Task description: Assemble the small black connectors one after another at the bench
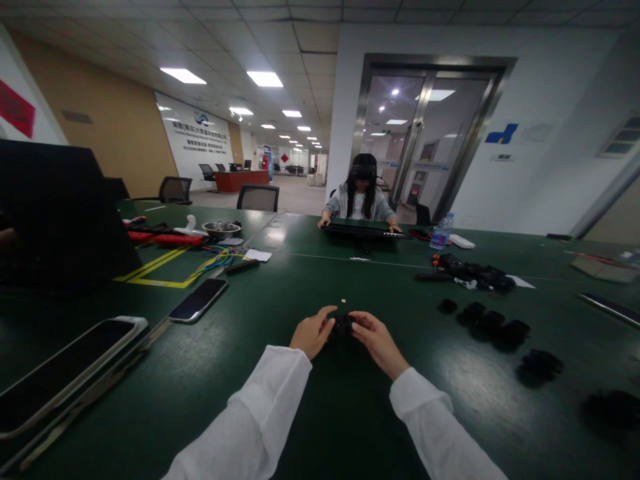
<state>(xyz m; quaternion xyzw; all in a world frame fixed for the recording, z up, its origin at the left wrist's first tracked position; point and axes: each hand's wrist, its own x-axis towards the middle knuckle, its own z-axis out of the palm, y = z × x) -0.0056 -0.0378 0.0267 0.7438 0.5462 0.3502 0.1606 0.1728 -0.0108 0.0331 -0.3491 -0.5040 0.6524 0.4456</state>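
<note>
A small black part (343,325), its exact kind too dark to make out, is held between my two hands just above the green table (345,413). My left hand (314,332) grips its left side, the thumb against it and the index finger reaching over the top. On the opposite side, the fingertips of my right hand (374,337) pinch its right edge. A tiny pale square piece (343,301) lies on the table just beyond my hands.
Several black parts (514,335) run along the table to my right, with a black tangled pile (473,272) behind them. Phones (199,300) lie left, near coloured wires (215,260) and a metal bowl (221,229). A person (364,193) sits opposite, hands on a black panel (363,231).
</note>
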